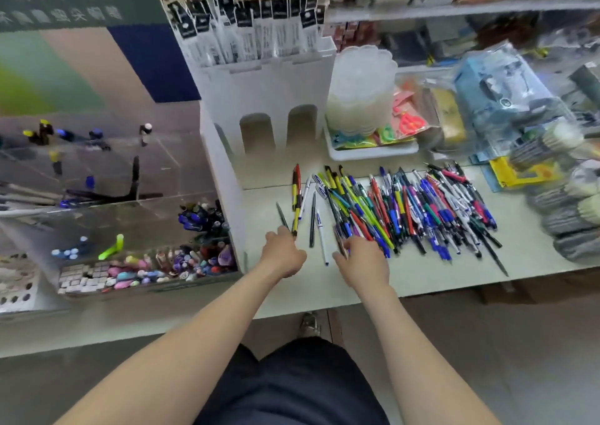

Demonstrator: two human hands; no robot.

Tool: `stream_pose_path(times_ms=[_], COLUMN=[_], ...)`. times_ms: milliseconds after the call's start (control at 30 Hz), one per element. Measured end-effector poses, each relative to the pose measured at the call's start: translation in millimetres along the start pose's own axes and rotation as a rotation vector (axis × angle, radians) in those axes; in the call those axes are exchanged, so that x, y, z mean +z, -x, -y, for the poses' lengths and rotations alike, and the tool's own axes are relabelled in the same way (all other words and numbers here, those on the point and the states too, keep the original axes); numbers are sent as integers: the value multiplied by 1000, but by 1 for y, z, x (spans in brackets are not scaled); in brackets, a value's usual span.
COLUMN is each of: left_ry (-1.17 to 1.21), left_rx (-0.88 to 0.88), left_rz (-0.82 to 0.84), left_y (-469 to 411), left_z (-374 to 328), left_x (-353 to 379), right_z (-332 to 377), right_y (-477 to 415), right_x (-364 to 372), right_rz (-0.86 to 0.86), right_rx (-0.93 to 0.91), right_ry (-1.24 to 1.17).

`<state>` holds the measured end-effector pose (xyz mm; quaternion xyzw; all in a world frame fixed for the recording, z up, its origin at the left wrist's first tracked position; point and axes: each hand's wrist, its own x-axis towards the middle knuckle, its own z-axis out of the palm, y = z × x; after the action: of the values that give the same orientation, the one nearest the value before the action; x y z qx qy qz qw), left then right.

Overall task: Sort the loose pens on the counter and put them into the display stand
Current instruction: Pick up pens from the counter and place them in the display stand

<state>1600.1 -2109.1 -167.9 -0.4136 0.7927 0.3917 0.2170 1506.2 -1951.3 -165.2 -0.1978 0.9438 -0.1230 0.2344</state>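
Far left: display stand (152,289), clear tiered compartments, some already holding pens and erasers. Next to it is a white box (269,99) with arched cut-outs and packaged refills on top. My left hand (284,255) sits on the counter (422,278) just right of the stand, fingers curled round the near end of a dark pen (281,215), which points away from me and leans a bit left. Between the hands is a small separated group of pens (311,220), lying apart from each other, long axes all near-to-far. My right hand (360,262) is at the near-left edge of the main pen pile (406,210), fingers on the pen ends. It's blurred there, so I can't tell if it pinches one or just touches. The pile spreads right from that hand, pens roughly parallel, running away from me and tilted left at the far end. My call: right hand is nearer the pile for picking, and left hand is nearer the stand, so drops go leftward.
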Motion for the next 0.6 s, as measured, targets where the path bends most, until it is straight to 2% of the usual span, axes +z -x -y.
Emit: stream_pose_path(times_ms=[133,300,467,600], left_ry=[69,101,199,281], left_rx=[-118,-155,-141,-130], left_rz=[-120,-240,-336,-427], left_y=[-23,-48,-73,-86], left_z=[-8,-16,-21,-28], left_x=[18,28,23,13], right_z=[-4,-4,-2,3], right_y=[-14,-29,-51,-62], right_x=[11,32,42,44], right_rz=[22,31,80,15], right_rx=[-1,-71,-241,-294], right_ry=[193,227,91,-96])
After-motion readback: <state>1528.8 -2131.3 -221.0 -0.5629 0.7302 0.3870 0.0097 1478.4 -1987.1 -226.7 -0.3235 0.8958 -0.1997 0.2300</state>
